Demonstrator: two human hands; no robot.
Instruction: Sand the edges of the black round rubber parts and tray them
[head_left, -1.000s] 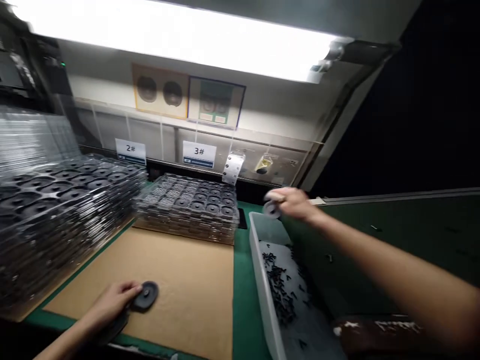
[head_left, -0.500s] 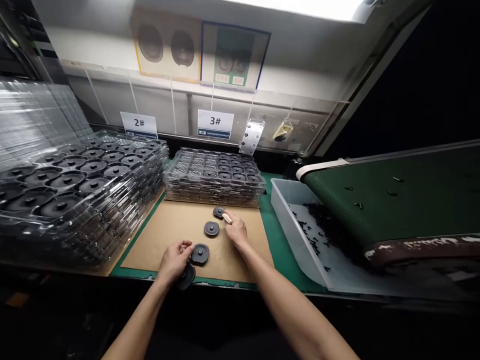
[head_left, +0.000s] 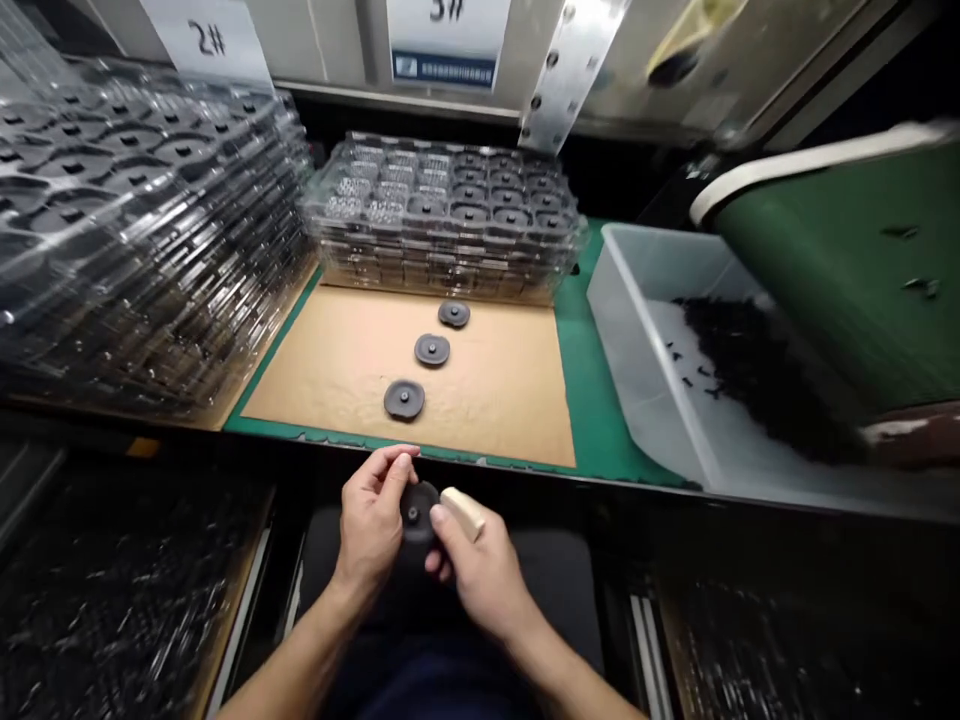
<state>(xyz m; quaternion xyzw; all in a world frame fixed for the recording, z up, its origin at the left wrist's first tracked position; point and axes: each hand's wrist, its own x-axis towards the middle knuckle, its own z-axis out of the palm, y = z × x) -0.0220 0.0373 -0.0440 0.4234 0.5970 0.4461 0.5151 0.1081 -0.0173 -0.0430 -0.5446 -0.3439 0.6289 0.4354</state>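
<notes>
Off the table's front edge, a black rubber-like disc with a small central stud is tilted up between my hands. My left hand is closed, its thumb and fingers pinching the disc's left rim. On the other side my right hand is closed around a small cream-coloured block, its thumb at the disc's right edge. Three similar black discs lie in a slanting row on the cardboard sheet: a near one, a middle one and a far one.
Clear trays are stacked behind the cardboard, partly filled with discs. A taller tray stack stands at left. On the right, a translucent bin with small black pieces sits beneath a green conveyor belt.
My view has tipped down and closer. Both hands have come back off the cardboard towards me; the disc at the table edge is now held up between them, the cream block still in my right.
</notes>
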